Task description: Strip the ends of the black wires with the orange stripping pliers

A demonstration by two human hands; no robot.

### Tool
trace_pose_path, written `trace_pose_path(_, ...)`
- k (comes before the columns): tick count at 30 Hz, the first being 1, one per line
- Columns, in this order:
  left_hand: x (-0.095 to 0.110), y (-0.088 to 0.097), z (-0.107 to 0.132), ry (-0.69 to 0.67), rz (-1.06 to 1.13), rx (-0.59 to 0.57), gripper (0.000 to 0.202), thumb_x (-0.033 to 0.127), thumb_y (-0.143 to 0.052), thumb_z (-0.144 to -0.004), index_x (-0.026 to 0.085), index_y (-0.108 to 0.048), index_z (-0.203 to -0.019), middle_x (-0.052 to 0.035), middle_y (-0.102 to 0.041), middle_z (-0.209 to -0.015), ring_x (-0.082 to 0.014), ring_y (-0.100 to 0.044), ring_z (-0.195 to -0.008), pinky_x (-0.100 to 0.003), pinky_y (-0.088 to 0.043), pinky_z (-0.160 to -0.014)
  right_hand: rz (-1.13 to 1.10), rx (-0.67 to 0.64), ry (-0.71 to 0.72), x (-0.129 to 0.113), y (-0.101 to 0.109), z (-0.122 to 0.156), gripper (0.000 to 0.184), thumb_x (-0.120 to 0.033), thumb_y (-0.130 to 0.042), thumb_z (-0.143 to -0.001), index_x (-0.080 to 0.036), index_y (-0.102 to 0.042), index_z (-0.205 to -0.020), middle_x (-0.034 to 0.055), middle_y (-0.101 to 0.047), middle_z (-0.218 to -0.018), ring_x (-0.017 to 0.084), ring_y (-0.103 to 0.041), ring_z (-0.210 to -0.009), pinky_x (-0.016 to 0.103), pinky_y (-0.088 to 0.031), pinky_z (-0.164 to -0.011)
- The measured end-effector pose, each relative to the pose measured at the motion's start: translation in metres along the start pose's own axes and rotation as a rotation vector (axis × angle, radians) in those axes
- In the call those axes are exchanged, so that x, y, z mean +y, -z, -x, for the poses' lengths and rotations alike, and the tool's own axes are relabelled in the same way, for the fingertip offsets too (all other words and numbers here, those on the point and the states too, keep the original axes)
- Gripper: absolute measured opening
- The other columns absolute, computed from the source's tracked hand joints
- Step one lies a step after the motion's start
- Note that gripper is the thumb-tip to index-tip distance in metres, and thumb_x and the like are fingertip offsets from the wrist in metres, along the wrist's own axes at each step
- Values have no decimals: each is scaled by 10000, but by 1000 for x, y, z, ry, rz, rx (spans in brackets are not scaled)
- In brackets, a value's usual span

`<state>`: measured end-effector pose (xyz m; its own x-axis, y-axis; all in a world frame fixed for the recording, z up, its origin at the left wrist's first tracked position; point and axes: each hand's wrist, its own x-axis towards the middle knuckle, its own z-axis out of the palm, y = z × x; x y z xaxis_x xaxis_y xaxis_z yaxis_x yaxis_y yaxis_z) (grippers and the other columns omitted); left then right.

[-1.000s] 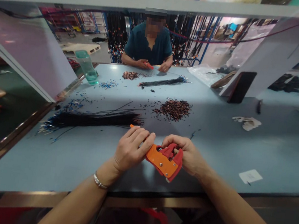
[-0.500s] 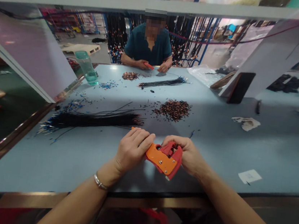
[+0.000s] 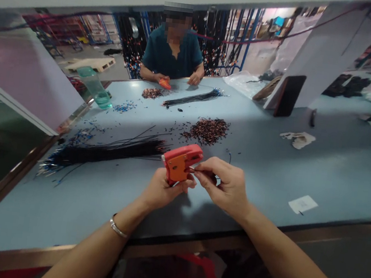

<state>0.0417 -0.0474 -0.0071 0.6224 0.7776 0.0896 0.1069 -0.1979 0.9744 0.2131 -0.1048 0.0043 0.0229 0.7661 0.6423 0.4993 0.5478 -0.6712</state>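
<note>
Gripping the red-and-orange hand tool (image 3: 178, 167) by its lower part, left hand (image 3: 158, 189) is raised over the near edge of the desk (image 3: 259, 170), tool head up. Right hand (image 3: 230, 187) angles in from the right, knuckles up, thumb and forefinger pinching a thin dark wire (image 3: 193, 170) at the tool's mouth. Black wire bundle (image 3: 102, 152) lies toward the desk's left edge.

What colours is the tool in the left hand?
The tool is red and orange, seen best in the head view.

A workshop: bundled wires (image 3: 110, 149), hanging cables (image 3: 129, 45) behind
</note>
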Motion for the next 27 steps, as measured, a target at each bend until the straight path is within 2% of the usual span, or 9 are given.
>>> trace_pose_path(2,3,-1,-2,55,111,-14,292,411,-733,-725,134,-668,-791,-55,-684,-685,-166,-628,-607,-283,-518,-609,10,3,16,1,0,0,95,-212,-569,-874,-187,-651,-832,20,-614,-717,81,-480,-527,214,-406,-498)
trace_pose_path(5,4,-1,-3,62,200,-7,338,408,-755,-710,131,-663,-880,-55,-698,-694,-185,-659,-637,-294,-540,-618,30,20,44,1,-1,1,99,-185,-559,-870,-176,-656,-852,27,-615,-731,77,-496,-533,209,-420,-503)
trace_pose_path(9,2,-3,-3,20,217,0,356,376,-749,-728,129,-656,-966,-51,-707,-741,-179,-672,-638,-297,-557,-622,101,75,66,0,-2,1,104,-162,-553,-860,-172,-653,-831,13,-600,-690,71,-470,-504,209,-394,-477)
trace_pose_path(13,1,-3,-3,-40,151,39,297,376,-724,-757,121,-671,-900,-58,-699,-750,-169,-661,-657,-287,-560,-621,153,150,86,-2,-2,1,106,-166,-558,-858,-175,-630,-781,-4,-586,-651,67,-447,-490,205,-383,-470)
trace_pose_path(16,1,-4,-2,-44,121,57,294,347,-714,-771,119,-675,-953,-58,-702,-769,-158,-657,-634,-284,-558,-615,176,201,55,-4,-2,0,116,-150,-570,-848,-174,-613,-743,-17,-568,-620,60,-431,-471,198,-380,-463)
trace_pose_path(18,0,-5,-2,-35,151,64,325,328,-720,-768,118,-668,-1011,-55,-707,-766,-164,-668,-640,-288,-563,-619,183,229,49,-5,-2,-1,123,-140,-577,-838,-170,-603,-722,-20,-557,-611,59,-434,-476,197,-380,-466)
trace_pose_path(21,-3,-7,-1,-36,236,77,309,308,-731,-761,123,-680,-1003,-64,-729,-793,-188,-697,-698,-301,-580,-658,185,238,71,-4,-4,0,122,-140,-577,-838,-170,-598,-721,-20,-556,-615,62,-446,-490,197,-383,-472)
trace_pose_path(27,-7,-7,-1,92,443,-11,307,293,-734,-769,134,-679,-1026,-84,-753,-848,-230,-723,-749,-390,-590,-757,224,226,68,-1,-3,0,115,-134,-558,-844,-174,-602,-746,-17,-563,-643,66,-444,-505,209,-391,-494)
